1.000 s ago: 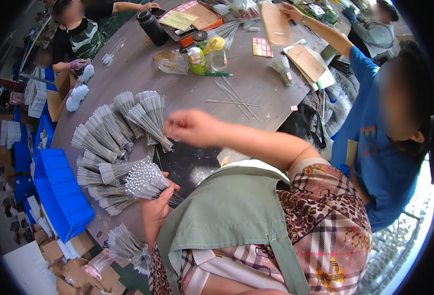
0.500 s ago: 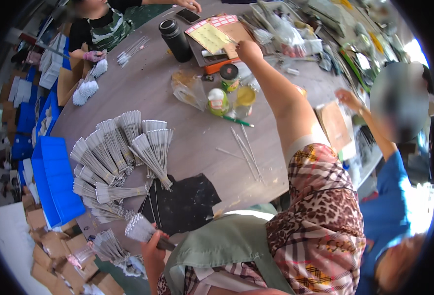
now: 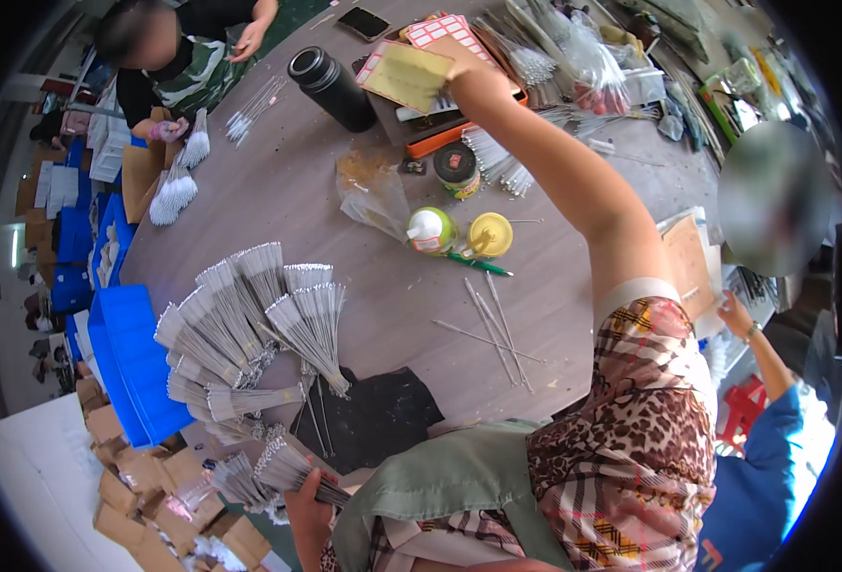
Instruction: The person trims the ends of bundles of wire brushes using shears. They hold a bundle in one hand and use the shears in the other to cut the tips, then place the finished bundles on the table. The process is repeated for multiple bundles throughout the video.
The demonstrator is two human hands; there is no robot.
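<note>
My left hand (image 3: 308,498), low in the view by my apron, is closed around a bundle of thin silvery wire rods (image 3: 285,461). My right arm reaches far across the table. The fingers of my right hand (image 3: 483,88) are pinched at the edge of a yellow label sheet (image 3: 407,76), which tilts over a red-and-white label sheet (image 3: 454,34). Left of centre, many similar wire bundles (image 3: 221,319) lie fanned out, beside a black cloth (image 3: 383,415). Several loose rods (image 3: 502,334) lie near the middle.
A black flask (image 3: 330,88), a dark-lidded jar (image 3: 457,170), a green bottle (image 3: 430,232) and a yellow-topped container (image 3: 490,234) stand midtable. Blue bins (image 3: 135,367) line the left edge. A co-worker's gloved hand (image 3: 168,130) holds white-tipped bundles; another person's hand (image 3: 735,315) is at right.
My right hand has come to the yellow sheet's edge, and the sheet has tilted. My left hand stays closed on its bundle, shifted slightly. The co-worker at right has lowered an arm.
</note>
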